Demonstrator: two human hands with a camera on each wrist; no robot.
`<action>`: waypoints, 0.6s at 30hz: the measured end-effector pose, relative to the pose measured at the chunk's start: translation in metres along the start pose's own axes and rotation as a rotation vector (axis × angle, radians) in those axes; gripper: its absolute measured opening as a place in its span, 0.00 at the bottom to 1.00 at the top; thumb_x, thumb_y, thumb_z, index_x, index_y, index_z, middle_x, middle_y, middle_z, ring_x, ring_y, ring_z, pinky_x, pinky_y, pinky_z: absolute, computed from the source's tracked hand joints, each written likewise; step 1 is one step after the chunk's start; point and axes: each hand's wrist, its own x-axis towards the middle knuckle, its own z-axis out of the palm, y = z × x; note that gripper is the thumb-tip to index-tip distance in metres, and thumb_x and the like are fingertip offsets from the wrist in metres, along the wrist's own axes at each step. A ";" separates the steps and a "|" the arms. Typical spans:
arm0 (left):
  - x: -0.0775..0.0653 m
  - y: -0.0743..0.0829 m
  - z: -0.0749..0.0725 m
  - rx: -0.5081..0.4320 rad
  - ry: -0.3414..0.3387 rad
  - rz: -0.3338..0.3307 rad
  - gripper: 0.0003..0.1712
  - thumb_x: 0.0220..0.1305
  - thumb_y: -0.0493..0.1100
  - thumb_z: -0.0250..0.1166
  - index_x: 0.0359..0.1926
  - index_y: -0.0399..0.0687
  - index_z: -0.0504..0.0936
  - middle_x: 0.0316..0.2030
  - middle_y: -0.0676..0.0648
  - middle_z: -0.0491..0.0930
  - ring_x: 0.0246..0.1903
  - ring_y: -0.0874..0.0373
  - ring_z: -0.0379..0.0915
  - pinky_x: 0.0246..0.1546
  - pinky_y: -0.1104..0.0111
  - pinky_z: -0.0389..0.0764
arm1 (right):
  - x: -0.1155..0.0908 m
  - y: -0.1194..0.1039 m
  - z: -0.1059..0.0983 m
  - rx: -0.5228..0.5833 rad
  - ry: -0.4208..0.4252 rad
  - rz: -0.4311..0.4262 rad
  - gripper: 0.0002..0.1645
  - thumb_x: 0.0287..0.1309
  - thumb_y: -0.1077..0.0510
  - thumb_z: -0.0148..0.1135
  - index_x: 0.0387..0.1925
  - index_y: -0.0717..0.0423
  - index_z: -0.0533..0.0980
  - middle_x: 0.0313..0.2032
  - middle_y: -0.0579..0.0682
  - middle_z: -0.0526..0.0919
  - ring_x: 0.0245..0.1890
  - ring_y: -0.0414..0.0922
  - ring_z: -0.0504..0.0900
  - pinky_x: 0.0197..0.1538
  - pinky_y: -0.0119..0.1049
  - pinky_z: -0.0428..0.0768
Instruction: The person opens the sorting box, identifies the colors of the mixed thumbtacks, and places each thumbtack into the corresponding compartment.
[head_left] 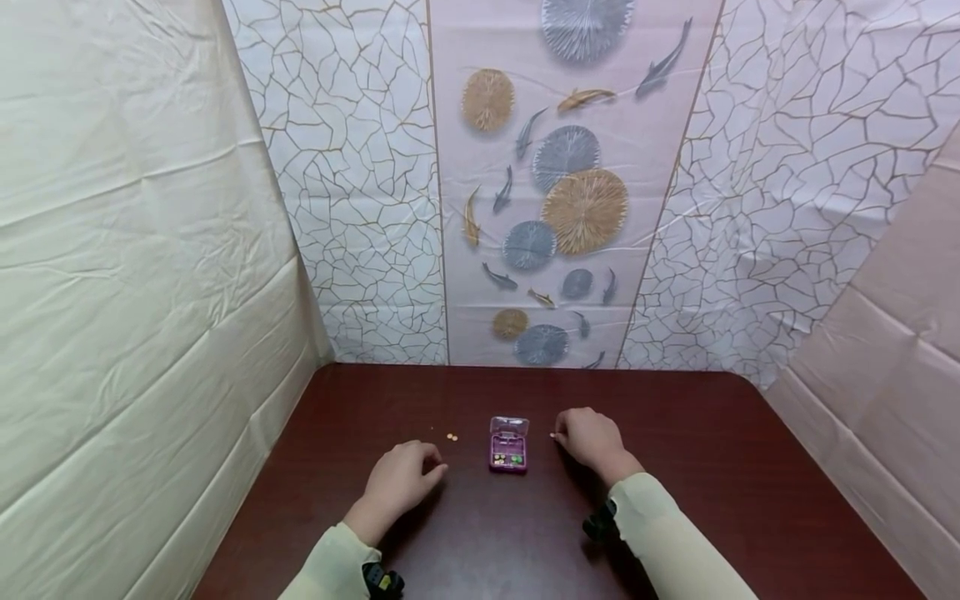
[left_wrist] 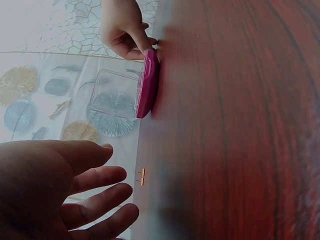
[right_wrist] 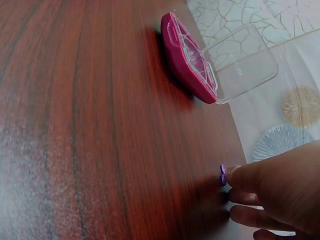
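Observation:
A small purple pill case lies on the table with its clear lid raised. Yellow pills and green pills sit in its front compartments. To its right is my right hand, fingers bent and low over the table. In the right wrist view, the thumb tip meets two small purple pills; whether a finger pinches one is hidden. My left hand rests left of the case, fingers loosely spread and holding nothing. Two orange-yellow pills lie beyond its fingertips.
The dark red-brown table reaches back to a patterned cloth wall. Cloth also hangs at the left and right sides. Each wrist wears a black camera, such as the left wrist camera.

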 end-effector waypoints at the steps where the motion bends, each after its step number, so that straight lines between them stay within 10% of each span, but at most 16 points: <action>1: 0.000 0.000 0.000 0.000 0.002 0.001 0.08 0.60 0.57 0.68 0.33 0.62 0.85 0.30 0.57 0.82 0.27 0.63 0.73 0.28 0.61 0.78 | 0.000 0.000 0.000 0.002 0.001 0.002 0.08 0.57 0.47 0.67 0.24 0.39 0.79 0.23 0.38 0.81 0.21 0.39 0.73 0.24 0.43 0.77; 18: -0.005 -0.002 0.001 -0.038 0.008 0.003 0.07 0.59 0.55 0.68 0.31 0.62 0.85 0.28 0.57 0.82 0.26 0.63 0.72 0.28 0.60 0.77 | -0.014 -0.045 -0.017 0.158 0.065 -0.072 0.03 0.56 0.46 0.70 0.30 0.37 0.85 0.30 0.36 0.80 0.29 0.35 0.75 0.32 0.41 0.80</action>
